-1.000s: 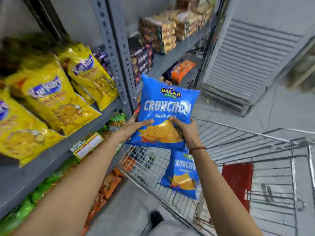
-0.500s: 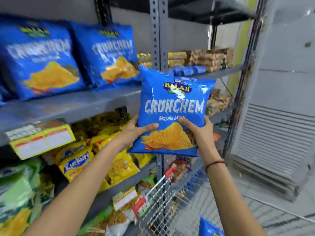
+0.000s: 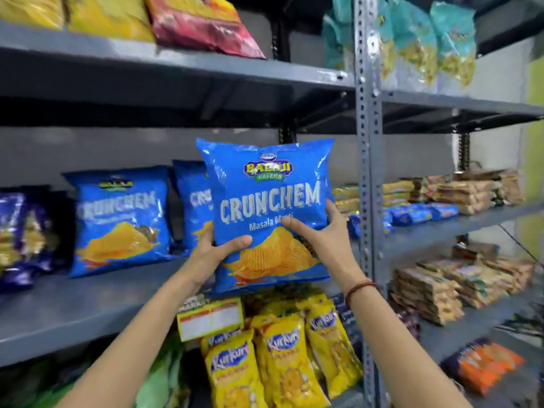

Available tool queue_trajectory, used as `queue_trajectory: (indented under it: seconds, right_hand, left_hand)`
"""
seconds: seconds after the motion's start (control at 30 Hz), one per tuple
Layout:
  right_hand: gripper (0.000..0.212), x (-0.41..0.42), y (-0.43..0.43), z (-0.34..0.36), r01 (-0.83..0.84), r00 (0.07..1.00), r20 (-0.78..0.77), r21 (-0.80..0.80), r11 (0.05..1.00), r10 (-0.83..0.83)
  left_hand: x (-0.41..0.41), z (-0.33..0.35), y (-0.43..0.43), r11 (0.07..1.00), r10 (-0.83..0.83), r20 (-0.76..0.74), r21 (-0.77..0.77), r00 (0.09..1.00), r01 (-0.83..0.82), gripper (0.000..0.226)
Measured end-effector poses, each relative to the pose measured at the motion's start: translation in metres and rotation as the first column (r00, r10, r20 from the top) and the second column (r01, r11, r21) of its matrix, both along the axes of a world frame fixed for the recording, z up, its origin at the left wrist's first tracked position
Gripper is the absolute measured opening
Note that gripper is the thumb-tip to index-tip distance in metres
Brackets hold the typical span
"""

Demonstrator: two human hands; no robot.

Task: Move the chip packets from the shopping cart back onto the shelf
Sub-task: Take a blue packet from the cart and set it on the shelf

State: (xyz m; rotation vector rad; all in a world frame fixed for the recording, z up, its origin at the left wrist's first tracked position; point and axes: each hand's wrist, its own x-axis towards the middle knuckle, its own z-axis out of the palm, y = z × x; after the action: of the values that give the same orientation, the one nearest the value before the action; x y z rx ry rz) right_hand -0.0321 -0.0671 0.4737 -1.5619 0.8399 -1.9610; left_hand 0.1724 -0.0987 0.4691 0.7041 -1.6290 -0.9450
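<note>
I hold a blue Crunchem chip packet (image 3: pixel 266 201) upright in both hands, just in front of the grey middle shelf (image 3: pixel 88 301). My left hand (image 3: pixel 216 248) grips its lower left edge and my right hand (image 3: pixel 322 234) grips its right side. Two matching blue packets stand on that shelf: one (image 3: pixel 117 219) at the left, another (image 3: pixel 191 201) partly hidden behind the held packet. The shopping cart is out of view.
A perforated steel upright (image 3: pixel 366 184) stands just right of the packet. Yellow Kurkure bags (image 3: pixel 282 357) fill the shelf below, red and yellow bags (image 3: pixel 200 25) the shelf above. Biscuit packs (image 3: pixel 459 192) line the right-hand shelves. Dark blue packets (image 3: pixel 20 234) sit at far left.
My view has swung up from the cart to the shelves. Both hands have lifted the blue packet from over the cart up to the level of the middle shelf.
</note>
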Motion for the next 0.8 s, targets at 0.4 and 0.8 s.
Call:
queue_trajectory:
  seconds: [0.4, 0.8]
  right_hand:
    - [0.051, 0.055, -0.081, 0.035, -0.133, 0.983, -0.111, 0.098, 0.986, 0.144]
    - [0.066, 0.069, -0.12, 0.002, -0.053, 0.979, -0.184, 0.192, 0.98, 0.089]
  left_hand:
    - [0.047, 0.03, -0.048, 0.964, 0.265, -0.051, 0.031, 0.963, -0.263, 0.047]
    - [0.061, 0.01, -0.078, 0.911, 0.339, 0.187, 0.179, 0.922, -0.371, 0.056]
